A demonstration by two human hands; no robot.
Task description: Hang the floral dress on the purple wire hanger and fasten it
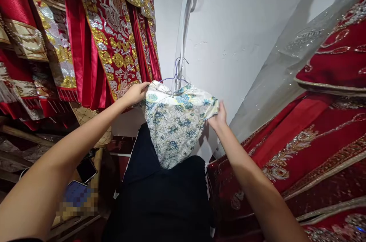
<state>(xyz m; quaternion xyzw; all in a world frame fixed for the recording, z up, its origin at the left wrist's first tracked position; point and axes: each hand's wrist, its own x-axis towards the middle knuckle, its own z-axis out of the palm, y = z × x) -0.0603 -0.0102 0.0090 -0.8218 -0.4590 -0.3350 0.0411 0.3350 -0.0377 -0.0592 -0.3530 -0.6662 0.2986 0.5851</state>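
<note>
A short-sleeved white dress or top with a blue, green and yellow floral print point(177, 124) hangs in front of me on a thin purple wire hanger point(176, 77). Its lower end reaches down over my dark clothing. My left hand point(138, 92) grips the garment at its left shoulder, near the sleeve. At the opposite side my right hand point(219, 116) holds the edge of the right sleeve, thumb pointing up. Between the two hands the fabric is spread out, its collar at the top under the hanger.
Red costumes with gold and silver embroidery point(111, 36) hang at the left. More beaded red garments point(323, 120) and clear plastic covering point(263, 70) line the right. A white wall point(228, 17) stands ahead. Two phones, one dark point(86, 170), lie on a wooden chair point(98, 158) at lower left.
</note>
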